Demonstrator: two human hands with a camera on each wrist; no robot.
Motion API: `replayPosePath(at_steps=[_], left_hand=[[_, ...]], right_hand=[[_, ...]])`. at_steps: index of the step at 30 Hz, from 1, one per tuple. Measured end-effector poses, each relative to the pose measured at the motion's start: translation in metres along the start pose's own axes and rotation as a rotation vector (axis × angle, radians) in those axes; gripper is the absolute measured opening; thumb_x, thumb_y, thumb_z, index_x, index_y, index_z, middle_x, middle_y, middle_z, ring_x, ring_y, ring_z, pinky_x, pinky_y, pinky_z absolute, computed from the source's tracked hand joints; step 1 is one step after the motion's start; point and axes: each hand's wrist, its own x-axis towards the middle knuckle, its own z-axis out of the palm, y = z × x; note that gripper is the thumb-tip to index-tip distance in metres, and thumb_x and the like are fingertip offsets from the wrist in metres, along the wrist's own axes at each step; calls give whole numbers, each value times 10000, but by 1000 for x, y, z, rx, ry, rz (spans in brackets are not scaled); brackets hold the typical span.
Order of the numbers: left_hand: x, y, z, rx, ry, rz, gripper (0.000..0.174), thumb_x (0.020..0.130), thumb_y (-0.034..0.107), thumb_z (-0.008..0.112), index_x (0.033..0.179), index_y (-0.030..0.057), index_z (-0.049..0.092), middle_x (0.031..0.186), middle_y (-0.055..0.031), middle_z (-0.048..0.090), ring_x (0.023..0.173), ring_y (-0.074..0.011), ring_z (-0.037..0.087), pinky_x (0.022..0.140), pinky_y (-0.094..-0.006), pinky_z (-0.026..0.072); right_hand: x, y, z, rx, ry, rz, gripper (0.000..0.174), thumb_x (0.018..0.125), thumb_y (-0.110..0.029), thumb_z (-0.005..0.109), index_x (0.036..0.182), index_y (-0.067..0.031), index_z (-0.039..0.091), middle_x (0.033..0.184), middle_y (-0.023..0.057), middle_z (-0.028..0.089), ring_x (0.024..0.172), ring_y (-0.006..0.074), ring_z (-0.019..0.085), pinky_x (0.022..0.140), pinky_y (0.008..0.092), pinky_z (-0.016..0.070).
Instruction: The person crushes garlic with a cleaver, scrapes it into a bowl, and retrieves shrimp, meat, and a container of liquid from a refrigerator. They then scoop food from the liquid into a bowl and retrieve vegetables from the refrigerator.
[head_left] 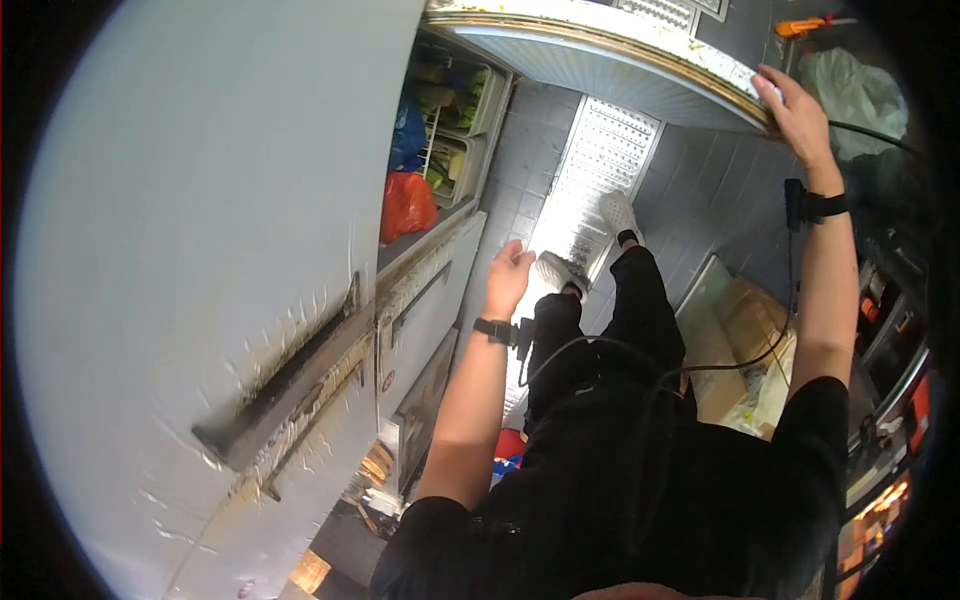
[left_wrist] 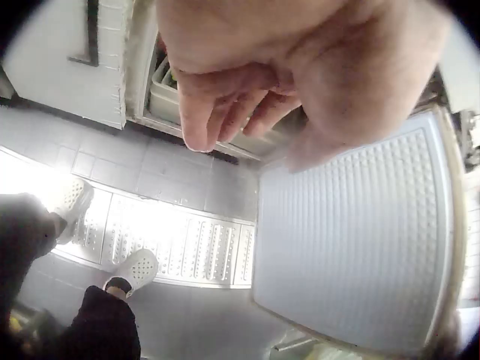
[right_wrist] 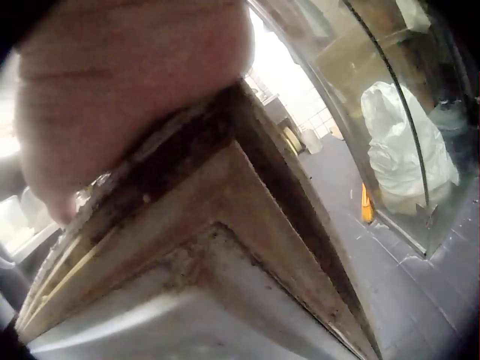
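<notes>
My right hand [head_left: 795, 115] grips the outer corner of a swung-open refrigerator door [head_left: 620, 62], its fingers over the grimy edge. The right wrist view shows the palm against the corner of that door [right_wrist: 247, 289], above a worn brown seal; part of the fingers is hidden. My left hand [head_left: 509, 280] hangs in the air before the refrigerator's compartment, holding nothing, fingers loosely bent. White baskets [head_left: 455, 170] of green vegetables sit inside, with a red plastic bag [head_left: 408, 206] and a blue bag [head_left: 407, 135] beside them. In the left wrist view, the door's ribbed inner panel [left_wrist: 352, 240] lies beyond the left hand [left_wrist: 292, 67].
A closed upper door with a long worn handle [head_left: 285, 390] fills the left side. Underfoot runs a perforated metal floor grate [head_left: 595, 160] between grey tiles. A cardboard box [head_left: 745, 325] stands by my legs, and a pale plastic bag [head_left: 855, 95] is near the door's outer end.
</notes>
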Motion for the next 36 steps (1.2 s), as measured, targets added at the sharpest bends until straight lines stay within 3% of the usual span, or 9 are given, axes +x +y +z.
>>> replayPosePath(at_steps=[5,9,11,14,17,20,26,35,36], left_hand=[[115,-36,15,-178,143,-90,536,906,258,700,1282,-93,547,1146,-150,670,1049,-215,616,928,-332,464],[222,-29,8,-154,276,-82,745,864,317,744,1345,-154,424,1240,-221,621,1098,-239,601,935,-325,455],[304,-59,12,0,424,43,781,837,345,736,1379,-119,418,1287,-338,558,1212,-411,558,1019,-419,438],[378,-43,5,158,553,69,813,810,374,736,1374,-118,419,1312,-359,525,1234,-479,506,1043,-460,413],[478,-76,-4,248,599,2,862,818,478,702,1384,-108,420,1325,-350,523,1241,-484,503,1050,-486,403],[562,-108,-13,422,564,-115,900,844,630,600,1386,-74,457,1354,-315,524,1250,-479,504,1052,-532,388],[592,-88,-17,504,469,-240,772,897,610,535,1335,-25,531,1344,-265,557,1218,-450,536,1010,-514,421],[504,-67,-32,367,530,-190,576,970,516,479,1254,37,630,1315,-201,608,1161,-406,585,944,-465,481],[510,-88,-29,91,524,-188,593,962,499,513,1292,14,599,1348,-229,574,1195,-395,568,992,-437,442]], right_hand=[[16,12,2,-33,56,-50,604,947,-605,487,1306,-141,629,1254,150,652,1151,333,621,967,366,463],[20,23,2,-92,56,-113,557,991,-519,467,1325,-96,605,1266,160,642,1163,285,614,1004,325,427],[20,28,2,-84,29,-103,500,1026,-430,450,1340,-66,588,1304,153,622,1197,247,583,1044,322,397],[19,10,-7,-46,14,-43,492,1045,-388,423,1349,-29,570,1337,159,598,1236,241,551,1083,326,362],[25,1,-23,-150,-68,-121,548,1017,-378,480,1274,99,562,1226,280,626,1057,411,586,953,447,436],[29,-14,-16,-135,-39,-135,547,1017,-377,478,1267,101,564,1213,281,628,1046,409,588,946,447,438],[31,-28,-9,-118,-15,-135,544,1015,-375,475,1253,106,567,1187,283,633,1026,405,591,932,447,441],[15,-24,-11,-100,15,-115,542,1013,-372,470,1232,113,573,1149,286,640,994,398,596,912,447,447],[14,-23,-12,-100,16,-117,542,1013,-372,469,1230,114,574,1144,286,640,991,398,597,909,447,447]])
